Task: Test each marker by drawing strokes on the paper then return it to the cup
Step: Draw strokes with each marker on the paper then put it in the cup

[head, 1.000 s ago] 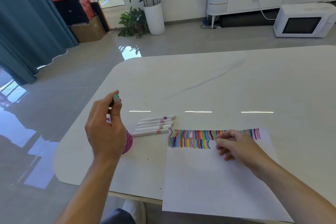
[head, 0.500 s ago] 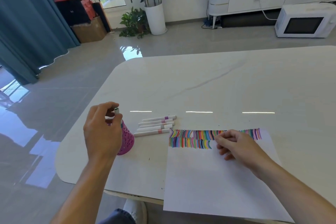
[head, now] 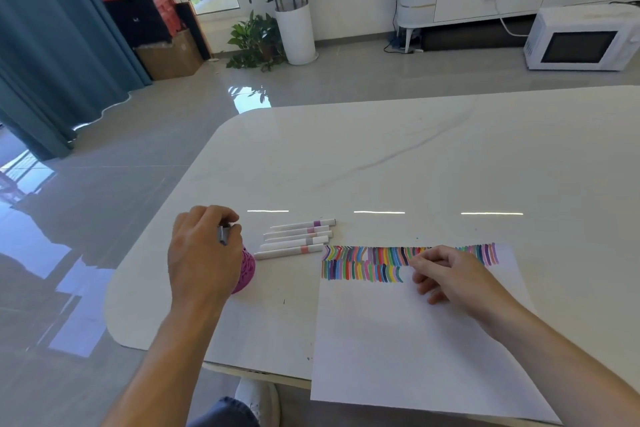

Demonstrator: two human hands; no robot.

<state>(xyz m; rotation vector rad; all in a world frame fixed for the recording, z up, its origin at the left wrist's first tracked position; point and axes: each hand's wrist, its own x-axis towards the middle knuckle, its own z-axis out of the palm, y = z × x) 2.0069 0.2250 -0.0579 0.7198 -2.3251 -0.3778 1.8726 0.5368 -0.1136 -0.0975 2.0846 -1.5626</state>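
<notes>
- White tabletop (head: 433,156) holds all my things, and it is the biggest thing here.
- Paper (head: 415,340) lies on it in front of me, with two rows of colour strokes along its far edge.
- My right hand (head: 446,274) rests on the paper with its fingers curled in; I cannot tell if it holds anything.
- My left hand (head: 204,253) is right over the pink cup (head: 246,269) and hides most of it. Its fingers pinch a marker (head: 224,235).
- That marker points almost straight down, so I think it goes into the cup below.
- Five more markers (head: 298,237) lie flat in a row just beside the cup, between it and the paper. Their long sides run left to right. My left hand is nearer to them.
</notes>
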